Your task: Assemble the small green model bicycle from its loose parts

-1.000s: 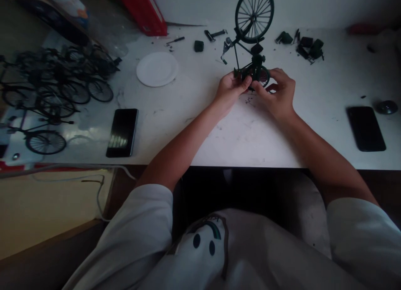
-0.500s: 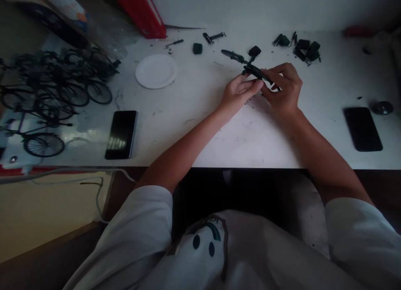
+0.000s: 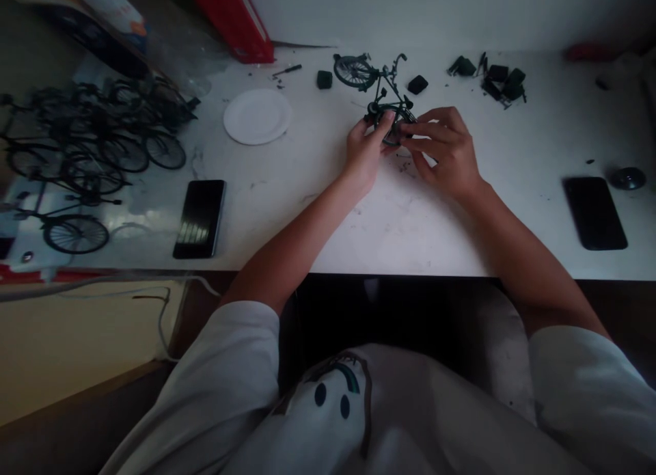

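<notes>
A dark green miniature bicycle (image 3: 354, 72) is tilted over the back middle of the table, with one wheel and the handlebar pointing away from me. My left hand (image 3: 365, 152) is closed on its near wheel, thumb pressed against the side. Fingertips of my right hand (image 3: 451, 150) also grip the near wheel from the right, and they hide part of it. Whether a smaller part is pinched there, I cannot tell. Just beyond my right hand lies a small dark block (image 3: 417, 85); a dark green block (image 3: 324, 79) sits left of the bicycle.
Several miniature bicycles (image 3: 76, 234) crowd the left side. A white plate (image 3: 257, 117), a screwdriver (image 3: 287, 70) and a phone (image 3: 199, 219) lie nearer. Dark loose parts (image 3: 505, 85) are at the back right; another phone (image 3: 594, 212) is at right. A red binder (image 3: 233, 24) stands behind.
The bicycle has turned from nearly edge-on to showing its side, and now covers the dark part behind it. My left hand moved slightly left; my right fingers shifted to the near wheel.
</notes>
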Motion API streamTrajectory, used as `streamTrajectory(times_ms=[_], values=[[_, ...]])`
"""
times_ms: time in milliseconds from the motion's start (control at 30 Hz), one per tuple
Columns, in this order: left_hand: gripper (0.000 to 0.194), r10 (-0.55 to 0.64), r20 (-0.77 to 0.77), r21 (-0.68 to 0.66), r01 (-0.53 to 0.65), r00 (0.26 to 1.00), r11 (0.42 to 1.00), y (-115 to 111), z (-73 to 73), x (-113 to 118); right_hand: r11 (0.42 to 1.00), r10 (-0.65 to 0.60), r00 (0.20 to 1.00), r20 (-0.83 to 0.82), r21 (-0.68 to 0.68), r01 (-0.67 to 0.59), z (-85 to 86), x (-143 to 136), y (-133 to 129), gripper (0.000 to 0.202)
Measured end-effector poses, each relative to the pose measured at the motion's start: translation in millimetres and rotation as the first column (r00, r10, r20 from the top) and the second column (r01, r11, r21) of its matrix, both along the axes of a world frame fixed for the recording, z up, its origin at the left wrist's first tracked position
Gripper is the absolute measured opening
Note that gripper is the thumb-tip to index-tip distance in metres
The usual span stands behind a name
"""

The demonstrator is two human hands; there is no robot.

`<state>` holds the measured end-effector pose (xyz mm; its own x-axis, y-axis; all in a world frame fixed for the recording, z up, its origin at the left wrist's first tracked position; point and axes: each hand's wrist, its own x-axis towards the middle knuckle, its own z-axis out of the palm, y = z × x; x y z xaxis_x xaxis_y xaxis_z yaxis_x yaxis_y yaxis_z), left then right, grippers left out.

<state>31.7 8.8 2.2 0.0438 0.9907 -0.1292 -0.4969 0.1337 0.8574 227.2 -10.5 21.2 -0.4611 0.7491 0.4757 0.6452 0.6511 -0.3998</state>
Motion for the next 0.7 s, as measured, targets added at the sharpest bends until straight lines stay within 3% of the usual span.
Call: streamTrajectory(times_ms=[133,233,367,500,700], values=[[0.028,0.059,-0.013,0.007,-0.059,0.998,0.998,3.8,-0.7,-2.9,0.994,-0.097,0.995,-0.017,0.045,0.098,12.7,8.8,-0.2,0.04],[0.034,0.064,-0.018,0.023,-0.064,0.998,0.998,8.3,-4.1,-6.1,0.988,-0.137,0.99,-0.027,0.066,0.138,12.3,23.9,9.1,0.046],[0.026,0.026,-0.017,0.044,-0.025,1.0,0.999,16.2,-12.1,-10.0,0.996,-0.088,0.996,-0.006,-0.024,0.088,-2.3,40.9,26.0,0.05],[0.018,0.003,-0.008,0.087,-0.002,1.0,0.996,17.2,-13.0,-10.7,0.984,-0.053,0.992,-0.111,-0.173,0.033,-17.5,40.7,33.9,0.053],[0.012,0.021,0.065,0.09,-0.027,0.998,0.996,16.1,-10.4,-9.8,0.987,-0.031,0.993,-0.117,-0.163,0.012,-35.9,34.0,35.5,0.059]])
